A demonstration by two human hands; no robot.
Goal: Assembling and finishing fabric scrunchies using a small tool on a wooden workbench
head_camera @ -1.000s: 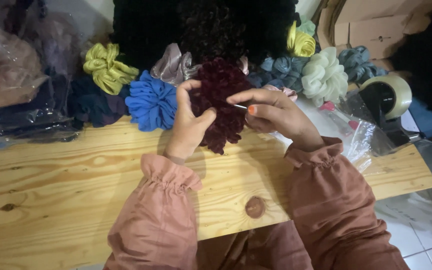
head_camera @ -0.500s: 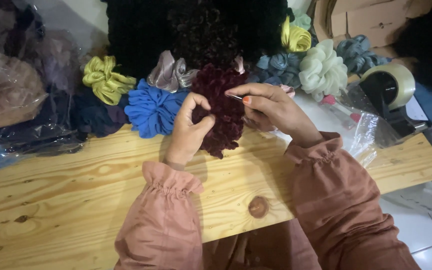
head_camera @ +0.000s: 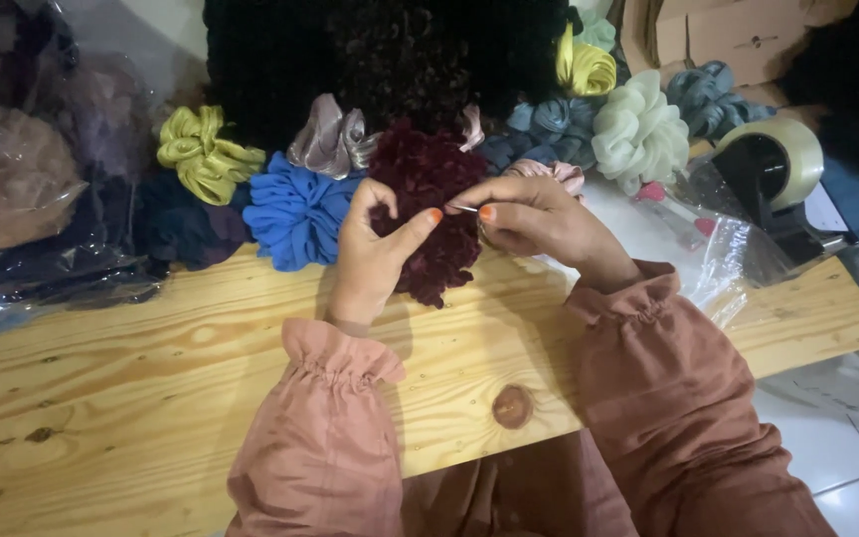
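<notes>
Two hands meet over a dark maroon scrunchie (head_camera: pixel 429 214) at the centre of the frame as we look down from our head camera onto a pale wooden worktop (head_camera: pixel 131 398). Our left hand (head_camera: pixel 370 254) grips the ruffled maroon fabric from its 8 o'clock side, thumb pressed across the front and fingers curled behind it. Our right hand (head_camera: pixel 534 214), coming in from 3 o'clock, is pinched shut on a thin needle (head_camera: pixel 462 208), held between thumb and forefinger right at the fabric's edge; whether any thread trails from it we cannot tell. The maroon scrunchie hangs partly over the worktop's far edge, its lower ruffles resting against the wood. Just beside it at 9 o'clock lies a blue scrunchie (head_camera: pixel 295 209), with an olive-yellow scrunchie (head_camera: pixel 201 154) further out at 10 o'clock and a silvery-mauve satin scrunchie (head_camera: pixel 330 139) at 11 o'clock. Toward 1 o'clock we see a pale green scrunchie (head_camera: pixel 638 129), with grey-blue ones close around it and a bright yellow scrunchie (head_camera: pixel 584 70) above. A tape dispenser (head_camera: pixel 773 169) with a roll of clear tape sits at 3 o'clock, near crumpled clear plastic bags (head_camera: pixel 718 268). Rust-pink sleeves (head_camera: pixel 330 438) with gathered cuffs cover both our forearms.
</notes>
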